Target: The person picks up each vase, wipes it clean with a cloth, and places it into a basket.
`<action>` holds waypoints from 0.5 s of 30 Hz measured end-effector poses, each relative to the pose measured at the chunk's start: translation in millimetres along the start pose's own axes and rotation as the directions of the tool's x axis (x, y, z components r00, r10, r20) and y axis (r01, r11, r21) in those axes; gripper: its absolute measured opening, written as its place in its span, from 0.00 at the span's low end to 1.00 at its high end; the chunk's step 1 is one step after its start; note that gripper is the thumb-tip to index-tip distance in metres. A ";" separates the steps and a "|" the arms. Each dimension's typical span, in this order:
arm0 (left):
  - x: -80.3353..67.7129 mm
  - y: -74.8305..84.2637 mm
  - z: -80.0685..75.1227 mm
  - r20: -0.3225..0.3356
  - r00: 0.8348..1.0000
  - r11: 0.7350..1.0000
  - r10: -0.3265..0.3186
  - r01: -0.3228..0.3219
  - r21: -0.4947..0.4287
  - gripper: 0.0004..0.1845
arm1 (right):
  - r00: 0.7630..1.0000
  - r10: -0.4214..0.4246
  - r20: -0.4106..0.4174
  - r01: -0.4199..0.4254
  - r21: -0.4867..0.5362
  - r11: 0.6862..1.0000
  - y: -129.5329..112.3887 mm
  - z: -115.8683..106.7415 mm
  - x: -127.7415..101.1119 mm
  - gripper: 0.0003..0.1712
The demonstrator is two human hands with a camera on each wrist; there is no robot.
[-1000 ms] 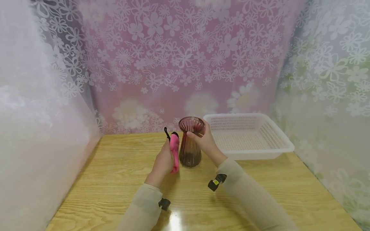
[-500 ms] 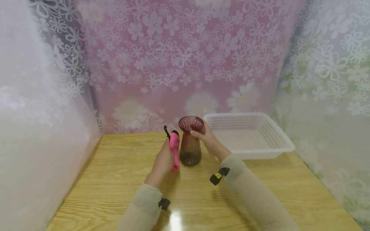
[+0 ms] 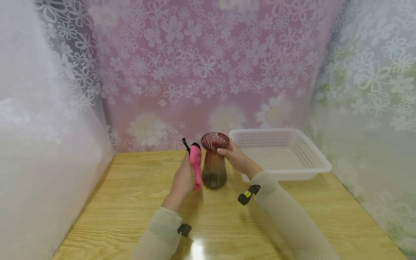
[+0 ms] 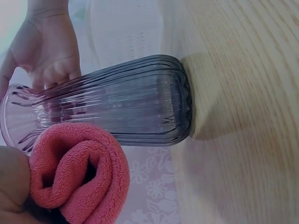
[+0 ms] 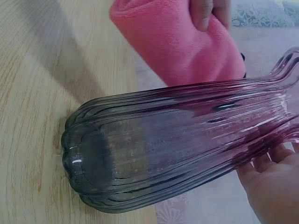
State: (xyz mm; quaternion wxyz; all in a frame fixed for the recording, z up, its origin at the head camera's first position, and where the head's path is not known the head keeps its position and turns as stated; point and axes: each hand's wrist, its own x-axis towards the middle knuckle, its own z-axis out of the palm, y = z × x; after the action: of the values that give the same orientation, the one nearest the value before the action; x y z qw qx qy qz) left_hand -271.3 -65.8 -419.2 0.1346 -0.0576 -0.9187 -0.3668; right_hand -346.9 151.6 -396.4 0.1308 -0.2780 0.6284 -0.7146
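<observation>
A ribbed purple glass vase [image 3: 213, 161] stands upright on the wooden table [image 3: 130, 202]. My right hand [image 3: 234, 156] grips its neck just under the flared rim, fingers curled round it. My left hand [image 3: 183, 179] holds a rolled pink cloth [image 3: 195, 164] upright against the vase's left side. The left wrist view shows the cloth roll [image 4: 79, 172] pressed to the vase [image 4: 126, 112] near its mouth. In the right wrist view the vase [image 5: 177, 140] fills the frame with the cloth [image 5: 177, 42] behind it.
A white perforated plastic basket [image 3: 279, 153] sits at the back right of the table, just behind my right wrist. Floral curtains close in the back and both sides. Bare wood lies to the left and in front.
My left hand has lifted the pink cloth slightly higher along the vase. My right hand has slid a little round the vase's neck. The vase stays in place.
</observation>
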 end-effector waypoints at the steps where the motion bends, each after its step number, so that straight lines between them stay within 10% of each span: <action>1: 0.4 0.7 -0.8 -0.009 1.000 1.000 0.002 -0.002 0.004 0.30 | 1.000 0.000 0.002 0.000 0.001 1.000 -0.1 0.3 0.0 0.53; 15: 5.6 12.4 -10.8 -0.144 0.988 0.998 0.057 -0.062 -0.030 0.32 | 1.000 -0.007 0.004 0.008 -0.004 1.000 3.0 -1.5 -1.1 0.59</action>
State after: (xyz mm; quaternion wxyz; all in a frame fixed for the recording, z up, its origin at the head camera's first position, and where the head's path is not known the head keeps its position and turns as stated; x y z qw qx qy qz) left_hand -271.9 -64.2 -401.9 0.2098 -0.0610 -0.8981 -0.3817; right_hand -347.3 153.0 -399.7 0.1289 -0.2820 0.6284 -0.7134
